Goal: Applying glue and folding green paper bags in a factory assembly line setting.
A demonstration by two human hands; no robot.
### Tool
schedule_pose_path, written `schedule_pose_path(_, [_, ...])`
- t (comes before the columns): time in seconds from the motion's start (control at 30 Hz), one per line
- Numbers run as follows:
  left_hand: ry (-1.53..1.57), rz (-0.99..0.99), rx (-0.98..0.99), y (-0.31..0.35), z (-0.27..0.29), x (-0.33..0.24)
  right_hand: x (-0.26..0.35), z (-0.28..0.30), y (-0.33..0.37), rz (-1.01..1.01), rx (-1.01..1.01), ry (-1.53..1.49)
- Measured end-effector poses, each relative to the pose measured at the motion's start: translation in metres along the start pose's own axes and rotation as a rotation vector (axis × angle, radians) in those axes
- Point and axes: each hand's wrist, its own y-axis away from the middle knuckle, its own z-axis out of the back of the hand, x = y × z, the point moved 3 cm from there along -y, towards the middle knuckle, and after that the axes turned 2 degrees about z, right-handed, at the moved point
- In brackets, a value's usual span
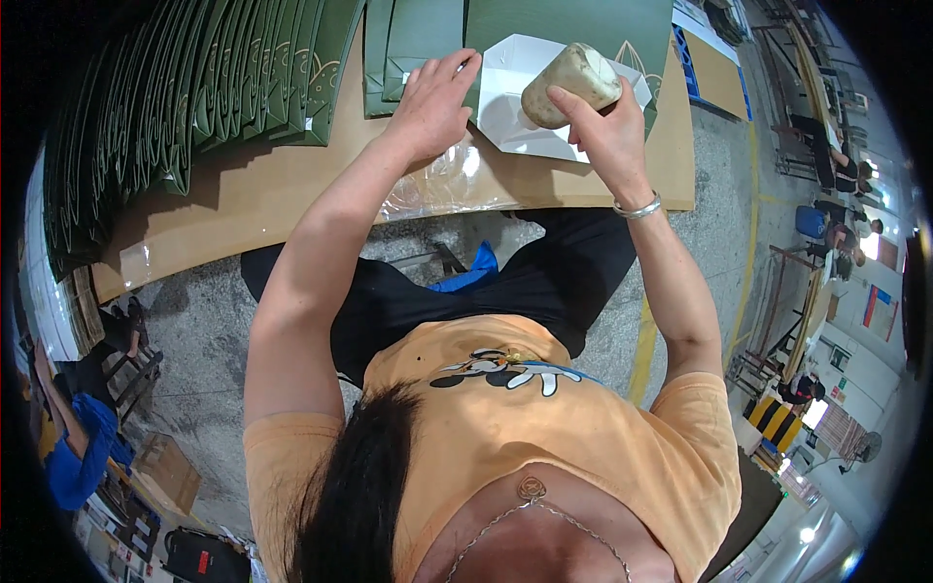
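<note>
My right hand (615, 131) is wrapped around a stained, whitish cylindrical container (562, 89), which is tilted over an open white card tray (501, 73). I cannot tell whether the container touches the tray. To the left of the tray, my left hand (434, 105) has its fingers curled together. A tiny dark bit shows between its fingertips, too small to name. Dark green paper bags (425, 34) lie flat just beyond that hand, and another green sheet or bag lies under and behind the tray.
A long row of folded green paper bags (209, 92) stands on the left of the brown-covered table (233, 209). A blue crate (688, 68) with cardboard is beyond the table's right edge. Other people work at tables far right, and a person in blue (83, 452) is at lower left.
</note>
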Motion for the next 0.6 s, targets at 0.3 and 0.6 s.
schedule_pose_path(0.3, [-0.016,-0.005,0.005,-0.0011,-0.0013,-0.0002,-0.0035,-0.0038,0.0006,0.014,-0.025,-0.041])
schedule_pose_path(0.6, [-0.023,-0.019,-0.012,-0.0002,-0.0012,-0.0001,-0.0079,0.0023,0.0065,0.023,0.013,0.064])
